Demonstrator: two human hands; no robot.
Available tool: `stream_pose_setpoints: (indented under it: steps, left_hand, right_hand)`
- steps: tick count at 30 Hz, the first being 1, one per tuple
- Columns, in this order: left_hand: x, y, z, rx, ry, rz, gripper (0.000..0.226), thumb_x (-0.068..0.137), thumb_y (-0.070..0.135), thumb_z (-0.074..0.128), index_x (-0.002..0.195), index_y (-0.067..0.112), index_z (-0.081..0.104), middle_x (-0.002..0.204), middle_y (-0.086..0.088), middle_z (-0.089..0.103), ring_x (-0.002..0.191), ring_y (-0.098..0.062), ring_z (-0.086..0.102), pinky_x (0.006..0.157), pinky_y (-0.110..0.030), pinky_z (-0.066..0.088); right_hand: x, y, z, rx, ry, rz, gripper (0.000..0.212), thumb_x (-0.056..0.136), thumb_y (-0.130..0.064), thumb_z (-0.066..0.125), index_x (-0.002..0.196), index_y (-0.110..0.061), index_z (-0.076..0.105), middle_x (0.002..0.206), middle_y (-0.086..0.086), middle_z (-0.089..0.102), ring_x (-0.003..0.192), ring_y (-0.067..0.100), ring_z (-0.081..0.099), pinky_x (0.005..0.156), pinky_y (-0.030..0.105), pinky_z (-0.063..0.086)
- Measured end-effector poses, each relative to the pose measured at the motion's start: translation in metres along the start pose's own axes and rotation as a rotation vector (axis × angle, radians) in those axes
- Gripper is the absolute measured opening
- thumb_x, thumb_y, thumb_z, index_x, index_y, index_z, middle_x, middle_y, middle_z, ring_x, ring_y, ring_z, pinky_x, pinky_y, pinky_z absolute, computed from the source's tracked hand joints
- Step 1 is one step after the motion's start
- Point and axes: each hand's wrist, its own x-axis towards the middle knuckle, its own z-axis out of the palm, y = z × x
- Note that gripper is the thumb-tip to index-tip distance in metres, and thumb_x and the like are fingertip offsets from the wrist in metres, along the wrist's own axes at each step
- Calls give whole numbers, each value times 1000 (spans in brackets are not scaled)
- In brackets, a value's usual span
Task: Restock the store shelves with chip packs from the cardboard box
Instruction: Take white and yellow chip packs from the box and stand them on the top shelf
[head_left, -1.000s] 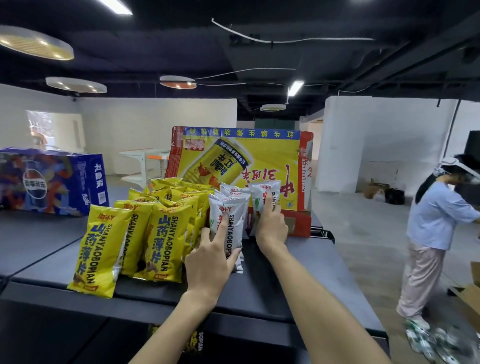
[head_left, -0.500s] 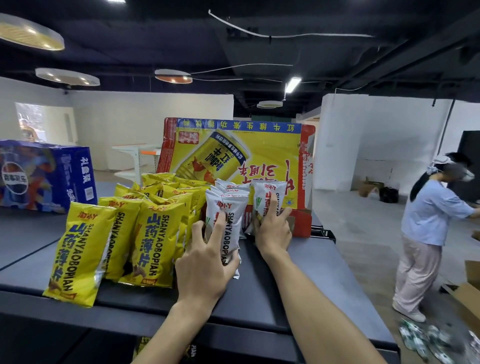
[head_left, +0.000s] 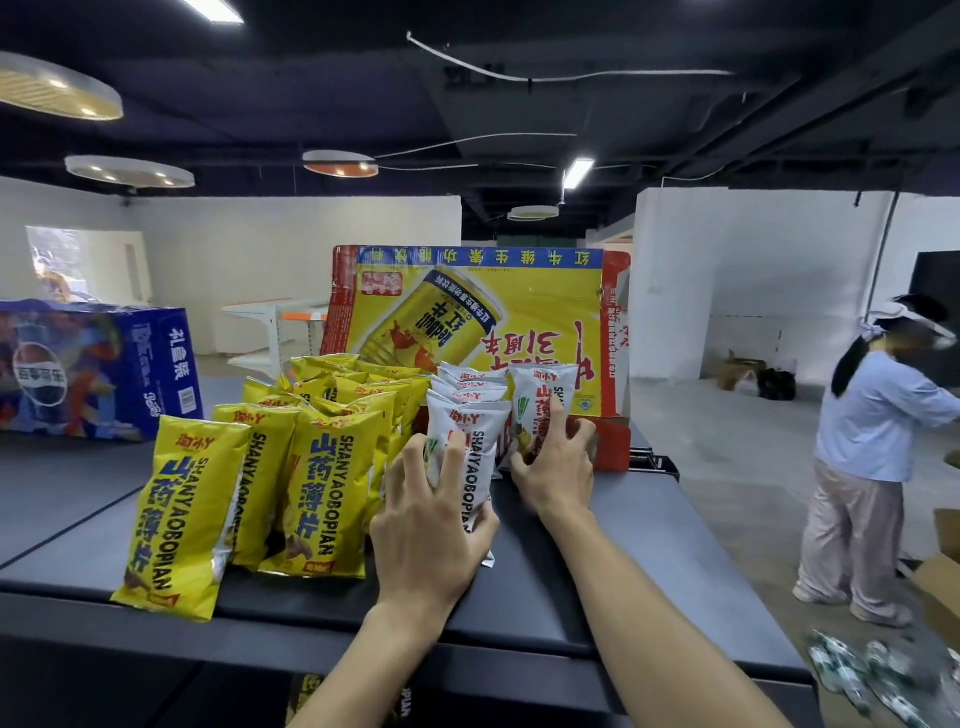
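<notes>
Dark shelf (head_left: 613, 551) — left hand (head_left: 427, 538) and right hand (head_left: 555, 470) curl round white packs (head_left: 470, 434).

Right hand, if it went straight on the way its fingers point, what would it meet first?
The right hand is already on a white chip pack; straight beyond it stands the yellow drink carton, probably close behind, though depth is unclear.

Before the yellow carton (head_left: 545, 312), 3 yellow chip packs (head_left: 322, 499) are fronting an uncountable cluster and roughly 5 white chip packs (head_left: 470, 415) are leaning.
</notes>
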Motion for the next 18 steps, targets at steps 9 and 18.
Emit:
stream_pose_setpoints:
  steps: [9,18]
  left_hand:
    - [-3,4,-8,-37,120,219,40,79,36,59,114,16,61,109,-6,57,102,-26,54,84,-36,42]
    - [-18,-9,-59,6,-83,292,46,64,27,68,108,16,63,90,-6,61,80,-28,59,63,-36,49]
  right_hand:
    - [-53,-15,-30,-41,-68,-60,56,82,-19,66,128,-19,35,138,12,26,103,37,58,86,41,52]
    - [-89,-60,-118,-315,-187,-65,38,88,-26,63,120,-13,47,117,10,48,104,32,57,85,39,47]
